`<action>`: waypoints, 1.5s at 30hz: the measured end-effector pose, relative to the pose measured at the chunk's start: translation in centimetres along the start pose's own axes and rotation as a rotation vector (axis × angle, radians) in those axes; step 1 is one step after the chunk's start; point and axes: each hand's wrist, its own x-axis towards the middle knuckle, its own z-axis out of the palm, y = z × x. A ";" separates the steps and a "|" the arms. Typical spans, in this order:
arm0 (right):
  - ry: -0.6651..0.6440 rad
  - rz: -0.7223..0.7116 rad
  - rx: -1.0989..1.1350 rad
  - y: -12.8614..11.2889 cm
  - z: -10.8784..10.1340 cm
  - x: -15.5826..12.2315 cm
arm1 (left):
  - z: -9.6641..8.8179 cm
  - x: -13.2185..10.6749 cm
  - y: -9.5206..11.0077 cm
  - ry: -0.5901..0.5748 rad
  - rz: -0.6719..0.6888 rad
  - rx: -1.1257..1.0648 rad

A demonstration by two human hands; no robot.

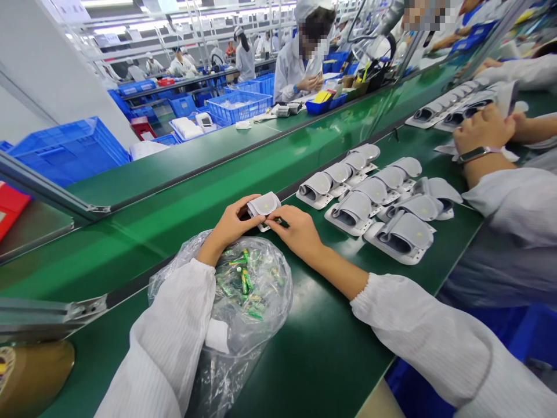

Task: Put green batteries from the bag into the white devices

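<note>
factory assembly floor | green workbench (pixel 322 342) | white-coated workers (pixel 287 69) | blue crates (pixel 241 108)

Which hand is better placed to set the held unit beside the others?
Probably the right hand: it is at the held unit and nearer the grouped units; the left hand is farther off.

Grey cuff (pixel 264 203) — partly hidden behind the fingers (pixel 286 215); well left of them — a brown roll (pixel 47 371), cut off.

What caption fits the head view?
Left hand and right hand on a device, behind a bag of batteries, near similar devices.
</note>
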 end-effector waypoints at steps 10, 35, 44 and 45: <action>0.022 0.465 0.088 2.4 0.4 1.3 | 0.6 0.2 0.2 0.010 0.068 0.091; -0.126 0.373 0.411 3.6 -0.9 3.7 | 0.2 0.0 -0.5 0.040 0.069 0.340; -0.036 0.243 0.551 1.1 1.3 3.4 | -0.3 0.6 -0.8 0.302 -0.004 0.003; -0.021 0.263 0.618 1.1 1.5 3.4 | -0.4 0.6 -0.7 0.308 -0.001 -0.002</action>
